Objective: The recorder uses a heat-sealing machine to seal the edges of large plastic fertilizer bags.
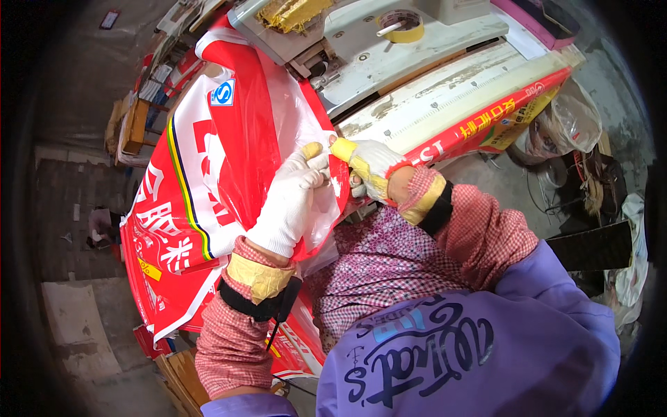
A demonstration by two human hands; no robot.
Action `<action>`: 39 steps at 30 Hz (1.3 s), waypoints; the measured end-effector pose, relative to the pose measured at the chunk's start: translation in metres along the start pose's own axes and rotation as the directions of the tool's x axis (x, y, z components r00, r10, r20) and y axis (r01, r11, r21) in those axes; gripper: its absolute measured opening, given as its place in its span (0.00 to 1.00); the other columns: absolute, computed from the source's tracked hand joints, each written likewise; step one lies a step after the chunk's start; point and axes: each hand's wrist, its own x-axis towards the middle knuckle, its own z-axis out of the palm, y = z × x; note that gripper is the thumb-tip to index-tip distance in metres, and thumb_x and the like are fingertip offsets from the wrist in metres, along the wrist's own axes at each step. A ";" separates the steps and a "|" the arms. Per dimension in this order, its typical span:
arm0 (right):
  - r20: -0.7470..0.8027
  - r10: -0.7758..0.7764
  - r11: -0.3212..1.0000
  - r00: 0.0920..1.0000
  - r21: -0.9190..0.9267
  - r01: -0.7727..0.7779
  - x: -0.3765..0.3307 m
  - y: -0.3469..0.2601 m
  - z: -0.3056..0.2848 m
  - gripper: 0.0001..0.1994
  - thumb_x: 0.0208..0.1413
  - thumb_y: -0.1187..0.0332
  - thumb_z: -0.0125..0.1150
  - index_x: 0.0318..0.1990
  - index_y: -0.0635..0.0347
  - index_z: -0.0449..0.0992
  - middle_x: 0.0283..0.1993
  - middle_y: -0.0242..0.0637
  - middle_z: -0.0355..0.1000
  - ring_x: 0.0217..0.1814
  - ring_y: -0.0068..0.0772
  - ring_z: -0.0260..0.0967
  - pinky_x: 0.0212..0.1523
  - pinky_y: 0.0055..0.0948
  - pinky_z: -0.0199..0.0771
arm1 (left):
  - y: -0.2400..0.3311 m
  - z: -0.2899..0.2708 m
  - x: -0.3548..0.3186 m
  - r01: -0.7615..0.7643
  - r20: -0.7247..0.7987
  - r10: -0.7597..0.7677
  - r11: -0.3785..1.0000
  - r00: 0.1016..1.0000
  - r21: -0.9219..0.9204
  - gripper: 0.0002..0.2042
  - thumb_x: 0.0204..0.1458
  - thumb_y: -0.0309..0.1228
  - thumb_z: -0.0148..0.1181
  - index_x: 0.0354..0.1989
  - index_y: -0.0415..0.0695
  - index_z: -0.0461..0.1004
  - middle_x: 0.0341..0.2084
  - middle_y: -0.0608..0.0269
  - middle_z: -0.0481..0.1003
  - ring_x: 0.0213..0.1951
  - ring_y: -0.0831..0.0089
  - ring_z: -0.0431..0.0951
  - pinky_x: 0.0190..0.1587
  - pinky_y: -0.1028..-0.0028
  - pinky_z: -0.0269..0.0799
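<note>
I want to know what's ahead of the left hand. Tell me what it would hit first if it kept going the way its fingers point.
The left hand points up and right. Its fingertips already pinch the red-and-white plastic bag against the right hand, so it would probably meet those first.

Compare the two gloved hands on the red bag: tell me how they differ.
The left hand lies over the red bag showing its back; the right hand grips the bag's edge. Only the right hand shows yellow tape across its glove. Both wear white gloves and taped checked sleeves.
</note>
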 end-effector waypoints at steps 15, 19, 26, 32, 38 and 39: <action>0.098 0.269 0.954 0.958 -0.161 -0.251 -0.005 -0.007 -0.005 0.08 0.52 0.63 0.54 0.30 0.58 0.71 0.21 0.38 0.65 0.15 0.31 0.56 0.15 0.33 0.57 | 0.117 0.030 -0.046 -0.593 0.522 -0.283 -0.345 0.804 0.727 0.11 0.38 0.39 0.65 0.22 0.43 0.76 0.17 0.58 0.72 0.33 0.58 0.76 0.61 0.56 0.58; 0.117 0.202 0.963 0.972 -0.206 -0.175 -0.013 -0.011 -0.014 0.07 0.52 0.66 0.51 0.30 0.60 0.69 0.20 0.37 0.63 0.16 0.31 0.55 0.17 0.32 0.60 | 0.112 0.051 -0.024 -0.890 0.840 -0.295 -0.180 0.455 0.419 0.09 0.34 0.35 0.62 0.13 0.48 0.69 0.12 0.63 0.67 0.22 0.63 0.73 0.50 0.60 0.69; 0.045 0.102 0.779 0.994 -0.624 -0.052 0.023 -0.036 -0.011 0.06 0.49 0.70 0.55 0.29 0.63 0.74 0.21 0.44 0.69 0.19 0.38 0.66 0.18 0.37 0.65 | 0.080 0.062 -0.008 -0.815 0.650 -0.499 -0.430 0.573 0.388 0.05 0.33 0.36 0.57 0.12 0.51 0.71 0.12 0.65 0.70 0.19 0.63 0.72 0.25 0.66 0.66; 0.182 0.175 0.926 0.968 -0.365 -0.099 0.089 -0.050 -0.002 0.08 0.53 0.59 0.56 0.37 0.48 0.77 0.20 0.29 0.72 0.15 0.39 0.66 0.19 0.34 0.72 | 0.090 0.016 0.071 -0.574 0.492 -0.338 -0.660 0.803 0.485 0.06 0.41 0.35 0.58 0.18 0.48 0.76 0.17 0.60 0.75 0.24 0.61 0.77 0.28 0.63 0.71; 0.197 0.267 0.958 0.943 -0.162 -0.238 0.063 -0.051 0.005 0.10 0.53 0.58 0.52 0.27 0.53 0.73 0.17 0.29 0.61 0.10 0.23 0.48 0.10 0.30 0.48 | 0.096 -0.049 0.129 -0.249 0.374 -0.012 -0.766 0.927 0.592 0.04 0.39 0.29 0.59 0.24 0.45 0.78 0.22 0.54 0.77 0.31 0.58 0.79 0.35 0.63 0.74; 0.191 0.152 0.949 0.970 -0.303 -0.089 0.053 -0.052 0.008 0.12 0.52 0.58 0.54 0.31 0.57 0.75 0.19 0.29 0.64 0.13 0.26 0.54 0.13 0.32 0.59 | 0.099 -0.056 0.136 -0.177 0.384 0.097 -0.767 0.918 0.617 0.04 0.39 0.28 0.59 0.24 0.45 0.78 0.22 0.53 0.77 0.32 0.58 0.79 0.36 0.63 0.74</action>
